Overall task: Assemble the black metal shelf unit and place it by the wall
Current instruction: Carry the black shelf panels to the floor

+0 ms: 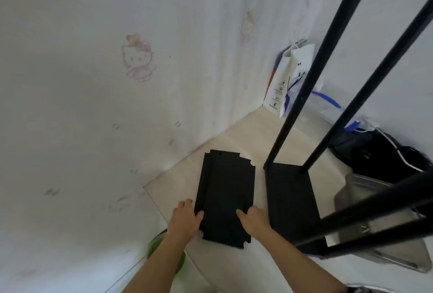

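Note:
A flat black metal shelf panel with notched corners is held over the pale floor beside the wall. My left hand grips its left edge near the close end, thumb on top. My right hand grips its right edge, thumb on top as well. To the right stands the partly built shelf frame: a black bottom shelf on the floor with black poles rising from its corners toward the camera.
A wallpapered wall with cartoon prints runs along the left. White paper bags stand in the far corner. A black bag and a grey case lie at the right. Something green sits under my left forearm.

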The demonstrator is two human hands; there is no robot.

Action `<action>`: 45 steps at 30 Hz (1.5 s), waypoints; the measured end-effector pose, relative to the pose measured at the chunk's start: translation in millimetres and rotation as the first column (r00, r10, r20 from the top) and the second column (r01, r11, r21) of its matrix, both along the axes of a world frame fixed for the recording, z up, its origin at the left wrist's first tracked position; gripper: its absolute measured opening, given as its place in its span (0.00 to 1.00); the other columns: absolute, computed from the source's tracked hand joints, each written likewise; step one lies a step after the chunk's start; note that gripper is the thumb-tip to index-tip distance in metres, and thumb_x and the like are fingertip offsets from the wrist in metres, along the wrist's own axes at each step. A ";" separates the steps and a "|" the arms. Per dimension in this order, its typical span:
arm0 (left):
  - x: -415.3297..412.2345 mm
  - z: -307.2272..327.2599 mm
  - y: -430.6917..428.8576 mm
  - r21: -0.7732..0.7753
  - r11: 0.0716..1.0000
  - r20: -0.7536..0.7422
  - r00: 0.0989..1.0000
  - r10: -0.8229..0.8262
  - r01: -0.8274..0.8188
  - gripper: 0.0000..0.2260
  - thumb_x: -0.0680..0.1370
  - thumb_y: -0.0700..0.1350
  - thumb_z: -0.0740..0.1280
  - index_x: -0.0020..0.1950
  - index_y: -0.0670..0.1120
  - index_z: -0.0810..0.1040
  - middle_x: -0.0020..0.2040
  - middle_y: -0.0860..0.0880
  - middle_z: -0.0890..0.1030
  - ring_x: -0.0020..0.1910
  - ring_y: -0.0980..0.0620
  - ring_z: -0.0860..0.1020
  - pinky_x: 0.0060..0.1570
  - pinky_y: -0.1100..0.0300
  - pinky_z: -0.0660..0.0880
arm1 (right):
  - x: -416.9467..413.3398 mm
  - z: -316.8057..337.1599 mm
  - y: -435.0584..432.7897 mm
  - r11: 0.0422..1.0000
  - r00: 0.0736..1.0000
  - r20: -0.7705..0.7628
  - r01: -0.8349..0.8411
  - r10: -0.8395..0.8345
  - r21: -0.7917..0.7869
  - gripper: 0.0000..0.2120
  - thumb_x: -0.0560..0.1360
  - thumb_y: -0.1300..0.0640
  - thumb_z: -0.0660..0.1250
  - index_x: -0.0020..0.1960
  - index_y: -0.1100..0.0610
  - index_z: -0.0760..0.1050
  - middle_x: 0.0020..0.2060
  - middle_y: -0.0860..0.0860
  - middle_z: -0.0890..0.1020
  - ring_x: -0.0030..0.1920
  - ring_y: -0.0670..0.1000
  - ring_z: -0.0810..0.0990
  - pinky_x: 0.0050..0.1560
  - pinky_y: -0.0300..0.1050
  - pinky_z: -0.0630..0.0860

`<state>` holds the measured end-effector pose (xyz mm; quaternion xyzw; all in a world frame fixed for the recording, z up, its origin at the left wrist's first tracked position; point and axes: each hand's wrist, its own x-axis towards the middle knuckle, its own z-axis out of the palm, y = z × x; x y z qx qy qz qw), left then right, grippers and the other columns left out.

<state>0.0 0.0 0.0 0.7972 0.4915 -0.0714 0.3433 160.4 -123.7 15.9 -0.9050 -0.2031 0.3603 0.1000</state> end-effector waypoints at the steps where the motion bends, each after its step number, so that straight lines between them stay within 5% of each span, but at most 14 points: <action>1: 1.0 -2.9 2.9 -0.027 1.000 0.004 1.000 0.003 -0.003 0.23 0.84 0.53 0.61 0.74 0.43 0.65 0.68 0.44 0.70 0.66 0.43 0.72 0.64 0.50 0.72 | 1.9 -4.1 2.9 1.000 1.000 -0.022 0.019 -0.019 -0.005 0.18 0.82 0.42 0.59 0.44 0.56 0.71 0.38 0.50 0.76 0.35 0.46 0.75 0.36 0.40 0.72; 6: 6.1 -22.6 7.6 -0.102 0.995 -0.017 1.000 -0.019 0.017 0.26 0.83 0.55 0.61 0.76 0.42 0.63 0.70 0.43 0.69 0.67 0.43 0.71 0.67 0.51 0.70 | 6.9 -12.3 6.0 0.981 0.973 -0.129 0.184 -0.190 -0.059 0.17 0.81 0.41 0.59 0.48 0.56 0.69 0.39 0.49 0.71 0.39 0.47 0.71 0.45 0.42 0.70; 11: 10.6 -33.9 2.3 -0.093 0.995 -0.008 1.000 -0.024 0.023 0.23 0.83 0.56 0.62 0.73 0.44 0.66 0.65 0.45 0.69 0.63 0.46 0.72 0.65 0.54 0.72 | 5.6 -25.1 5.1 0.962 0.949 -0.162 0.273 -0.269 0.001 0.20 0.77 0.39 0.65 0.48 0.56 0.72 0.47 0.52 0.78 0.43 0.49 0.77 0.36 0.41 0.75; 17: 19.9 -38.3 0.6 -0.196 0.961 0.033 0.978 0.206 -0.196 0.25 0.81 0.52 0.67 0.74 0.44 0.67 0.67 0.43 0.70 0.67 0.42 0.71 0.69 0.48 0.70 | 8.7 -24.9 14.3 0.900 0.861 -0.312 0.435 -0.401 0.044 0.30 0.75 0.45 0.72 0.68 0.61 0.66 0.59 0.56 0.77 0.53 0.53 0.77 0.49 0.43 0.75; 24: 26.1 -41.3 8.5 -0.309 0.902 0.012 0.947 0.321 -0.302 0.25 0.79 0.51 0.70 0.73 0.43 0.69 0.67 0.43 0.73 0.66 0.42 0.73 0.67 0.46 0.72 | 9.8 -20.8 24.6 0.881 0.854 -0.289 0.469 -0.433 0.065 0.32 0.75 0.51 0.73 0.72 0.61 0.63 0.65 0.58 0.74 0.63 0.56 0.75 0.58 0.46 0.74; 31: 22.2 -26.1 13.4 -0.496 0.739 0.083 0.822 0.564 -0.456 0.20 0.79 0.52 0.71 0.65 0.46 0.69 0.63 0.45 0.74 0.56 0.46 0.77 0.57 0.47 0.78 | 6.5 -27.1 16.8 0.850 0.810 -0.377 0.518 -0.450 0.099 0.31 0.76 0.48 0.72 0.72 0.59 0.65 0.66 0.56 0.73 0.63 0.56 0.75 0.63 0.51 0.75; 36: 5.9 -12.1 24.2 -0.615 0.668 0.088 0.806 0.585 -0.419 0.23 0.77 0.56 0.73 0.63 0.47 0.67 0.59 0.45 0.75 0.55 0.45 0.78 0.50 0.49 0.80 | -3.7 -21.9 6.7 0.801 0.749 -0.497 0.577 -0.439 0.162 0.23 0.78 0.50 0.69 0.68 0.60 0.71 0.55 0.52 0.78 0.51 0.51 0.77 0.50 0.47 0.78; 40: -4.8 -9.6 20.6 -0.620 0.714 0.161 0.838 0.522 -0.326 0.30 0.77 0.57 0.71 0.73 0.45 0.66 0.62 0.46 0.77 0.56 0.46 0.79 0.45 0.56 0.80 | -17.3 -16.7 -0.8 0.782 0.755 -0.495 0.585 -0.430 0.214 0.22 0.77 0.48 0.69 0.67 0.57 0.72 0.56 0.51 0.79 0.52 0.51 0.79 0.51 0.48 0.81; 45: -24.8 -5.9 10.8 -0.611 0.743 0.223 0.841 0.492 -0.273 0.30 0.78 0.56 0.70 0.75 0.45 0.65 0.53 0.52 0.74 0.47 0.54 0.77 0.37 0.60 0.75 | -47.9 -12.7 -17.6 0.758 0.757 -0.460 0.608 -0.463 0.238 0.22 0.75 0.45 0.71 0.64 0.56 0.75 0.54 0.51 0.82 0.54 0.53 0.81 0.57 0.54 0.81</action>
